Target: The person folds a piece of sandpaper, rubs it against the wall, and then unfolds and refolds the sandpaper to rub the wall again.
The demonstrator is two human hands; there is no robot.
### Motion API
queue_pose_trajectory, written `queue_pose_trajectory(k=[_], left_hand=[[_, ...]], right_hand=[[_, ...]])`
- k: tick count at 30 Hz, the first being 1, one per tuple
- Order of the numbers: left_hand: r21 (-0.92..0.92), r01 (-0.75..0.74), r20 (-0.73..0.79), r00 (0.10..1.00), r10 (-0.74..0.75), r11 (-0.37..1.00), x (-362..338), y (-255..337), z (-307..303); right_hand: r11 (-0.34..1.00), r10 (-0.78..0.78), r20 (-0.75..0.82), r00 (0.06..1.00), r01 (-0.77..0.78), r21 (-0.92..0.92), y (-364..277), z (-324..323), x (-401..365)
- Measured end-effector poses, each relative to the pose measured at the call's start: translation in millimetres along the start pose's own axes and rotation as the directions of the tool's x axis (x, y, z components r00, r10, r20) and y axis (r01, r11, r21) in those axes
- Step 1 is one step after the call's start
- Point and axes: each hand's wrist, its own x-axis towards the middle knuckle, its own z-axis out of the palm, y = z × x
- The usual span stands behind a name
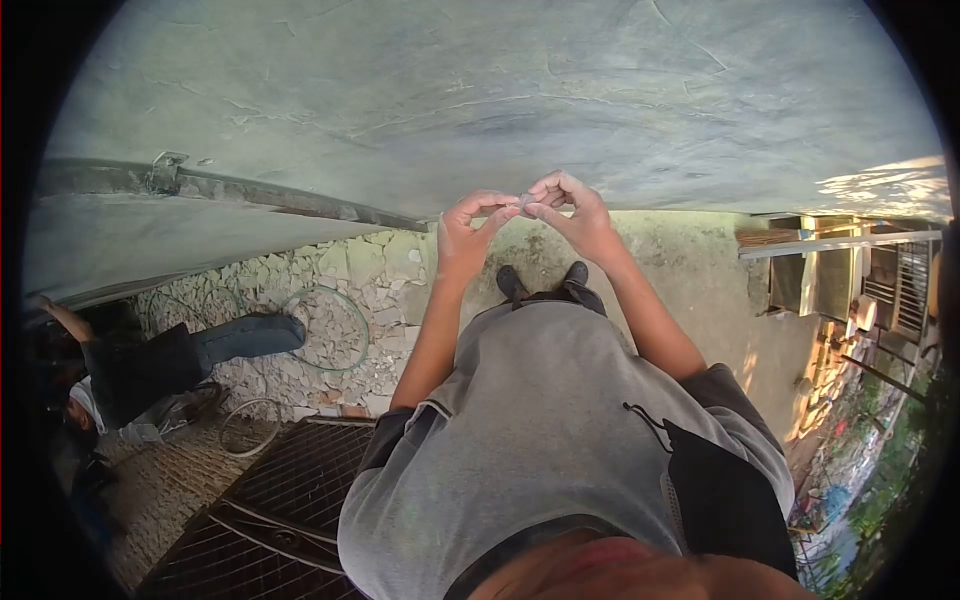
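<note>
My left hand (470,230) and my right hand (577,218) meet in front of my chest, close to a grey-green plastered wall (500,110). Thumbs and fingers of both are pinched together around a small greyish piece (523,201), too small to name. Pale dust coats the fingers. Below them, my dark shoes (543,281) stand on a concrete floor.
A dark metal bar (270,195) with a bracket (166,172) runs along the wall at left. Beneath it lie broken stone rubble (340,270) and a green hose loop (368,335). Another person (150,372) is at far left, near a dark metal grille (290,490). Wooden framing (815,265) stands right.
</note>
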Motion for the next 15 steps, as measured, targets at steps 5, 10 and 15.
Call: queue_pose_trajectory(k=[5, 10, 15], left_hand=[[0.018, -0.119, -0.019, 0.993, 0.119, 0.993, 0.3, -2.7, -8.2], [-0.156, -0.091, -0.107, 0.991, 0.075, 0.984, -2.4, -15.8, -1.3], [0.039, -0.218, -0.165, 0.961, 0.222, 0.975, -0.2, -16.8, 5.0]], right_hand=[[0.969, -0.118, 0.049, 0.992, 0.125, -0.211, -20.6, 7.7, 0.9], [0.890, -0.245, 0.055, 0.968, 0.247, -0.384, -34.9, 15.6, -7.8], [0.872, -0.138, 0.076, 0.988, 0.158, -0.463, -30.5, 26.7, -11.4]])
